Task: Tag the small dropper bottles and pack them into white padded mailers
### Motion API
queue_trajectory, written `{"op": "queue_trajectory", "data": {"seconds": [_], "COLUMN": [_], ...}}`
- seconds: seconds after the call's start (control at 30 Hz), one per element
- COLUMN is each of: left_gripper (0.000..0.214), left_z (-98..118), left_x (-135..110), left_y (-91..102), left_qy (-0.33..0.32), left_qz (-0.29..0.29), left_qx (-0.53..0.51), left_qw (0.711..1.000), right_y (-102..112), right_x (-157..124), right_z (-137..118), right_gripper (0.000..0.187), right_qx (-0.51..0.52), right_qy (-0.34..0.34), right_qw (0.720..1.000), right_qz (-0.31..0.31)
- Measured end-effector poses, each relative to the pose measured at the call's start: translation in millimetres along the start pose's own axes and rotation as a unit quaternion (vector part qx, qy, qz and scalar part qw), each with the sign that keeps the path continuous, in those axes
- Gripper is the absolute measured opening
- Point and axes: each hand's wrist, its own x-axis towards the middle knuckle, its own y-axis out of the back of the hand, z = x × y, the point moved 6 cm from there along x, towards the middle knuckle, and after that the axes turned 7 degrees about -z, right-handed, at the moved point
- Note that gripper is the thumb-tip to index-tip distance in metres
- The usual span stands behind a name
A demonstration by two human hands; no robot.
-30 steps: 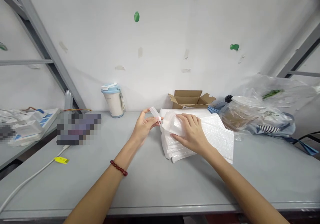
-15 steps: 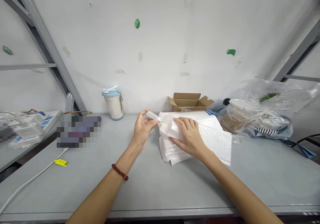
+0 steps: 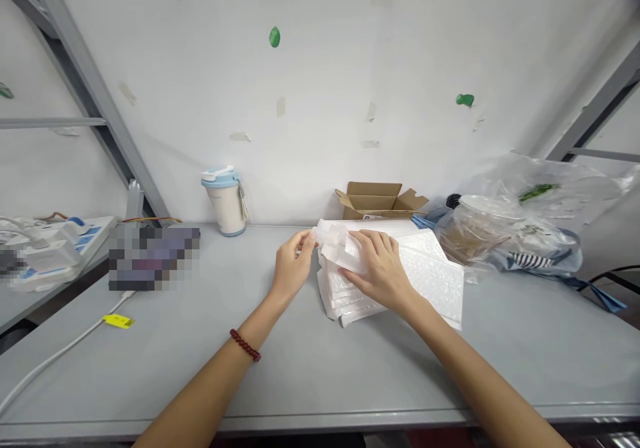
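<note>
A stack of white bubble mailers (image 3: 430, 271) lies on the grey table (image 3: 310, 368). My right hand (image 3: 377, 268) rests on the top of the stack and grips a small white bubble pouch (image 3: 340, 245) at its left end. My left hand (image 3: 293, 265), with a red bead bracelet on the wrist, is closed at the pouch's open left end, fingers pinched on a small clear piece that is mostly hidden by the pouch.
A blue-lidded cup (image 3: 223, 200) stands by the wall. An open cardboard box (image 3: 381, 199) sits behind the stack. Clear plastic bags and a lidded container (image 3: 500, 225) crowd the right. A white cable with a yellow tag (image 3: 114, 320) runs at left.
My left hand moved right, bringing the small clear piece from beside the pouch into its open end. My right hand stayed on the pouch.
</note>
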Motion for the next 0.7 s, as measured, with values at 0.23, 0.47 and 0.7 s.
{"op": "queue_trajectory", "data": {"seconds": [0.23,0.47,0.7], "left_gripper": [0.035,0.022,0.031], "left_z": [-9,3,15], "left_x": [2,-2,-9], "left_y": [-1.7,-7.7,-9.9], "left_qy": [0.047,0.0,-0.036], "left_qz": [0.001,-0.015,-0.045], "left_qx": [-0.098,-0.053,0.096], "left_qw": [0.994,0.998,0.994], "right_y": [0,1,0], "right_x": [-1,0,0], "right_z": [0,-5,-8], "right_gripper": [0.053,0.052,0.046], "right_qx": [-0.002,0.001,-0.002], "right_qy": [0.002,0.011,0.021], "right_qw": [1.0,1.0,1.0], "right_qz": [-0.004,-0.001,0.003]}}
